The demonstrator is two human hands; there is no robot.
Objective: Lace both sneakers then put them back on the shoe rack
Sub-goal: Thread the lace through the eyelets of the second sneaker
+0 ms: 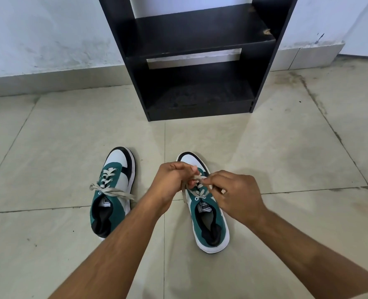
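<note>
We had the lace (197,182) of the right sneaker (209,214) between both hands. It was a flat, pale cord, soft and limp, so we judged it would hold no shape of its own and would slide loose unless pinched firmly near the eyelets. Our left hand (174,180) was closed in a loose fist on one run of it, with a tail hanging down just below that grip. Our right hand (235,195) was pinching the other run between thumb and fingertips, directly across from the left grip. Both grips sat over the forward part of the shoe, hiding most of the crossings; the lowest ones showed beneath our fingers.

The sneaker itself stood on the floor (276,147) under our hands, toe pointing away from us. It looked light, with a soft green upper and a stiffer white sole. We judged the heel collar or the sole edge to be the sound places to lift it, not the lace.

The left sneaker (114,190) stood well to the left of our left grip, apart from it, with its lace crossed up the front and its ends trailing loose to either side.

Beyond both grips, farther from us, the black rack (191,61) stood against the wall (38,35), and its two visible shelves held nothing.
</note>
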